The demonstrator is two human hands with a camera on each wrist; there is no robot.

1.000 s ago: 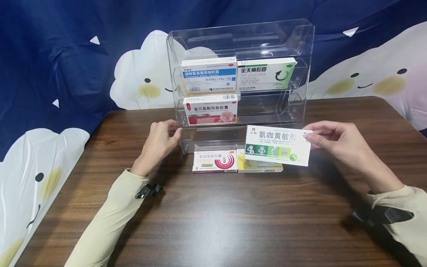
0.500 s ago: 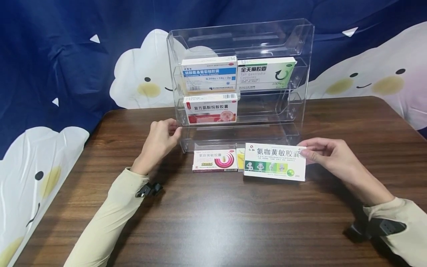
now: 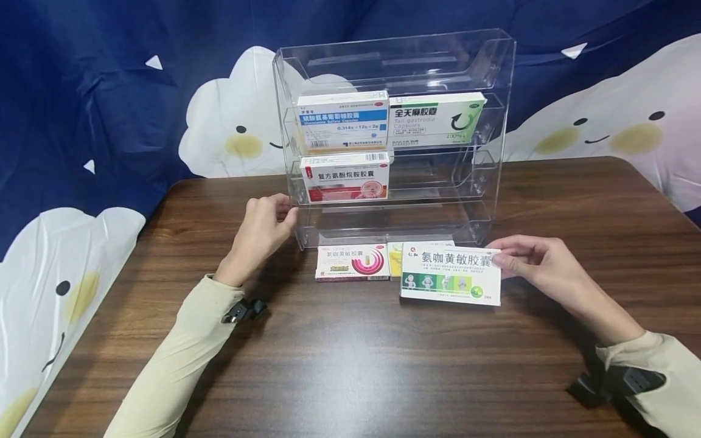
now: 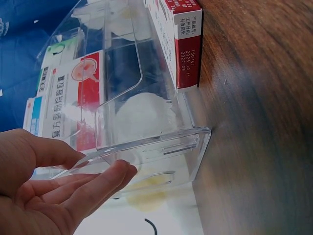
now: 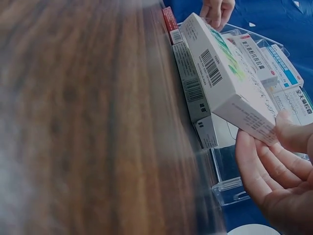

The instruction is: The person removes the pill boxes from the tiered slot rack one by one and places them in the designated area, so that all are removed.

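A white-and-green medicine box is held at its right end by my right hand, thumb on the front and fingers behind. In the head view it overlaps a yellow medicine box, most of which it hides. Beside that, a pink-and-white medicine box lies at the foot of a clear tiered display rack. My left hand holds the rack's left side; the left wrist view puts the thumb and fingers of that hand on either side of the clear panel's edge.
Higher in the rack stand a blue-and-white box, a green-and-white box and, one tier down, a red-and-white box. The brown wooden table extends in front. A blue curtain with clouds hangs behind.
My right hand has brought the white-and-green box down and nearer to me, first quickly, then slightly. It uncovers a bit of the yellow box's top edge. The left hand stays put.
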